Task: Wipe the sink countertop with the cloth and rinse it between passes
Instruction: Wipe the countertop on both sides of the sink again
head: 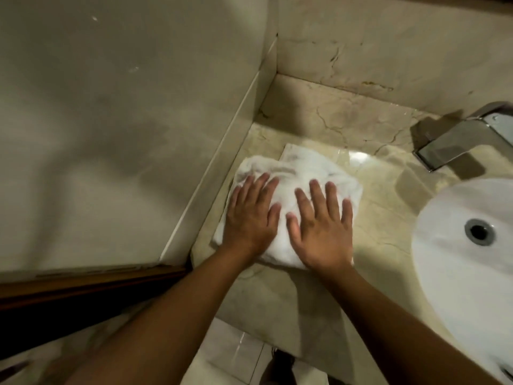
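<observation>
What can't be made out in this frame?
Head view only:
- Faucet: cut off by the right edge; handle unseen.
- Basin: right part out of frame.
- Countertop under the cloth: hidden by the cloth and both flat hands, left hand, right hand.
- Floor by the counter's front edge: dark and blurred.

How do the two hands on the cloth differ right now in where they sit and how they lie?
The left hand presses the cloth's left part, nearer the side wall; the right hand presses its right part, nearer the basin. The left hand's fingers lie close together and lean right; the right hand's fingers are spread wider and point more straight ahead. Both lie flat, palms down, fingers straight, on the cloth on the countertop.
</observation>
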Demonstrator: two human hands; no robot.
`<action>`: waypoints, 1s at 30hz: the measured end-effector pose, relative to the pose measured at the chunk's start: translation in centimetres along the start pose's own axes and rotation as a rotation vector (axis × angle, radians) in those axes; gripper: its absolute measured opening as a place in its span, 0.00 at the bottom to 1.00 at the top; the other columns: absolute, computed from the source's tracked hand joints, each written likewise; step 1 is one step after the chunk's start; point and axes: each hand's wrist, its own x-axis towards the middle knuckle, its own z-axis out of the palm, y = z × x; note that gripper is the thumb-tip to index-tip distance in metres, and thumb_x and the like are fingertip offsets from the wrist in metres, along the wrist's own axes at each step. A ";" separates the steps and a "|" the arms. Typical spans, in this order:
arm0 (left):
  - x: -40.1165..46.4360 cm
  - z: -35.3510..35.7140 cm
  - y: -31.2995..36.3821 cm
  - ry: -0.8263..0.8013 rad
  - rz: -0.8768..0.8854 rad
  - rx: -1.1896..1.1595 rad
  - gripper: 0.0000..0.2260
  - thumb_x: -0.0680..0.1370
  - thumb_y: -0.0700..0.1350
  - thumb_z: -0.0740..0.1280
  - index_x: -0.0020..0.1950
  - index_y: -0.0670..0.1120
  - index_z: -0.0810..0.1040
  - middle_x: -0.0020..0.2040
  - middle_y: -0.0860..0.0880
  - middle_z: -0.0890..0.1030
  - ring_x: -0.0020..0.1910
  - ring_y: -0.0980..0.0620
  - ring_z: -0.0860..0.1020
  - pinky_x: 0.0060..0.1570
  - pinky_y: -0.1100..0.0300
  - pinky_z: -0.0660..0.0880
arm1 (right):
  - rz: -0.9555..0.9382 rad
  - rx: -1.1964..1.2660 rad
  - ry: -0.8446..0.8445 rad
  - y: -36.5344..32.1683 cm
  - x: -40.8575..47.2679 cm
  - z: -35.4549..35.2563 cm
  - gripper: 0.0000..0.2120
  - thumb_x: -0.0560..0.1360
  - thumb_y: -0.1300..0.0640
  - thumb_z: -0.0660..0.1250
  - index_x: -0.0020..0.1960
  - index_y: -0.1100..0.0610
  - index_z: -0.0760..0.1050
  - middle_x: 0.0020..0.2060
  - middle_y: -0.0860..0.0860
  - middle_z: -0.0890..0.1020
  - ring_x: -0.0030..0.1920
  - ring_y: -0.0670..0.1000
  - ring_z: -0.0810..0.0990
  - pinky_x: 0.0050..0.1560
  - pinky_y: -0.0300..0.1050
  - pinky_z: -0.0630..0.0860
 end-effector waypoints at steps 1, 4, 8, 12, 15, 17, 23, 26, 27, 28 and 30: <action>-0.6 -0.2 -0.1 -0.004 0.001 -0.004 0.25 0.80 0.55 0.50 0.77 0.51 0.61 0.77 0.48 0.63 0.77 0.48 0.58 0.75 0.48 0.54 | -0.005 0.001 0.000 -0.1 -0.6 0.0 0.30 0.80 0.39 0.48 0.77 0.52 0.66 0.78 0.54 0.61 0.79 0.59 0.55 0.75 0.64 0.52; 0.7 -1.0 -0.4 -0.039 0.018 0.008 0.26 0.79 0.56 0.50 0.77 0.52 0.60 0.77 0.48 0.62 0.77 0.47 0.57 0.75 0.48 0.52 | -0.037 -0.011 -0.023 -0.2 1.0 -0.7 0.31 0.79 0.38 0.47 0.75 0.53 0.67 0.79 0.53 0.59 0.80 0.58 0.53 0.75 0.64 0.51; 6.1 -1.8 -0.6 -0.005 -0.029 -0.016 0.26 0.78 0.55 0.53 0.77 0.52 0.61 0.77 0.48 0.62 0.77 0.47 0.56 0.75 0.49 0.50 | -0.024 -0.012 -0.053 0.4 6.5 -2.2 0.33 0.79 0.36 0.42 0.79 0.49 0.59 0.81 0.49 0.53 0.80 0.55 0.45 0.77 0.63 0.45; 6.9 -1.0 -1.0 0.014 -0.001 0.007 0.26 0.79 0.56 0.53 0.77 0.51 0.62 0.77 0.48 0.63 0.77 0.47 0.58 0.74 0.49 0.52 | -0.003 -0.030 -0.045 0.6 6.7 -1.6 0.33 0.80 0.36 0.38 0.81 0.48 0.51 0.81 0.49 0.49 0.80 0.55 0.41 0.77 0.62 0.41; 2.3 -0.5 -1.2 0.013 0.005 -0.015 0.27 0.79 0.57 0.48 0.76 0.51 0.63 0.77 0.48 0.64 0.77 0.47 0.58 0.74 0.48 0.54 | 0.008 -0.054 -0.052 -0.5 2.3 -0.2 0.31 0.81 0.37 0.40 0.81 0.49 0.51 0.81 0.50 0.50 0.80 0.56 0.43 0.77 0.62 0.43; -1.6 -0.2 -1.5 0.001 0.009 -0.027 0.26 0.80 0.56 0.49 0.77 0.51 0.61 0.77 0.49 0.63 0.77 0.48 0.57 0.75 0.48 0.54 | -0.003 -0.040 -0.028 -1.7 -1.3 0.4 0.30 0.82 0.39 0.44 0.79 0.51 0.58 0.80 0.52 0.57 0.80 0.58 0.49 0.76 0.64 0.47; -6.8 -0.6 -2.0 -0.043 0.004 0.012 0.27 0.79 0.56 0.51 0.77 0.51 0.60 0.77 0.48 0.63 0.77 0.47 0.57 0.75 0.45 0.55 | -0.065 0.007 -0.101 -2.9 -6.0 0.6 0.30 0.81 0.39 0.47 0.78 0.52 0.61 0.79 0.53 0.58 0.80 0.59 0.50 0.75 0.65 0.47; -3.9 -1.3 -2.1 -0.025 -0.019 0.016 0.28 0.78 0.57 0.49 0.77 0.51 0.60 0.77 0.48 0.63 0.77 0.47 0.57 0.75 0.46 0.54 | -0.084 -0.007 -0.113 -2.4 -2.6 -0.6 0.31 0.81 0.38 0.45 0.79 0.52 0.58 0.80 0.53 0.55 0.80 0.59 0.48 0.75 0.67 0.47; -2.7 -1.6 -2.1 -0.030 -0.041 0.011 0.29 0.77 0.58 0.48 0.77 0.52 0.60 0.78 0.48 0.62 0.77 0.47 0.56 0.75 0.47 0.52 | -0.077 -0.021 -0.137 -2.4 -1.3 -1.0 0.31 0.81 0.38 0.44 0.80 0.50 0.53 0.81 0.52 0.51 0.80 0.58 0.44 0.76 0.66 0.45; -1.8 -1.9 -2.2 -0.035 -0.059 0.011 0.30 0.76 0.58 0.47 0.77 0.52 0.60 0.78 0.49 0.61 0.77 0.48 0.55 0.75 0.49 0.51 | -0.070 -0.040 -0.165 -2.4 -0.3 -1.3 0.31 0.82 0.38 0.42 0.81 0.49 0.48 0.81 0.51 0.47 0.80 0.57 0.41 0.76 0.65 0.43; -1.0 -1.8 -2.1 -0.021 -0.070 0.021 0.30 0.76 0.59 0.46 0.78 0.52 0.59 0.78 0.49 0.61 0.77 0.48 0.56 0.75 0.49 0.51 | -0.067 -0.056 -0.170 -2.3 0.6 -1.5 0.30 0.82 0.38 0.41 0.81 0.47 0.41 0.81 0.50 0.43 0.80 0.56 0.37 0.76 0.64 0.41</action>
